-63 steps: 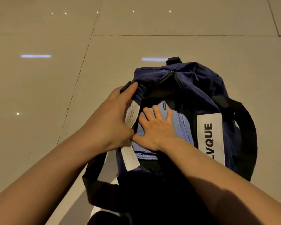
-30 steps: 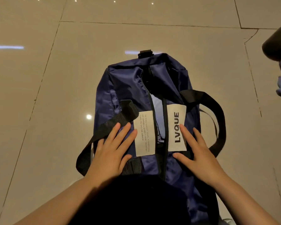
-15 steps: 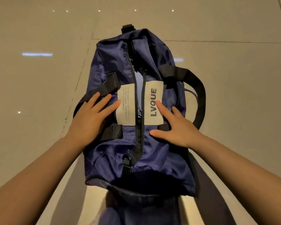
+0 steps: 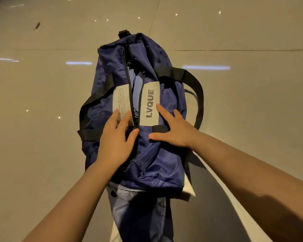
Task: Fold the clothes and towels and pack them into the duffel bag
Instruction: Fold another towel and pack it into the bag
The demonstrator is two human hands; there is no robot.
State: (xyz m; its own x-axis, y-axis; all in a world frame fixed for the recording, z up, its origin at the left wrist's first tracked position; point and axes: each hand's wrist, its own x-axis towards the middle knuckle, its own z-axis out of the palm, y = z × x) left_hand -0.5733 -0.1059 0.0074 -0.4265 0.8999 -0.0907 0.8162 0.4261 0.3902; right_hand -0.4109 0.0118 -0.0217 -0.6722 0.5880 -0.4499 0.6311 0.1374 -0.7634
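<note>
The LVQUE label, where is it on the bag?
In the head view the LVQUE label sits on top of the blue bag, just right of the open zipper, with the right hand touching its near corner.

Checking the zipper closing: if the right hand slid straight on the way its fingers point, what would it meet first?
Probably the LVQUE patch: the right hand lies flat on the bag, index fingertip already at the patch's edge. Beyond lies the open zipper gap.

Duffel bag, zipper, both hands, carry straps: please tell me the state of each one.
duffel bag: lying on floor, packed
zipper: partly open, light blue cloth showing
left hand: flat on bag
right hand: flat on bag
carry straps: slack, hanging aside
</note>
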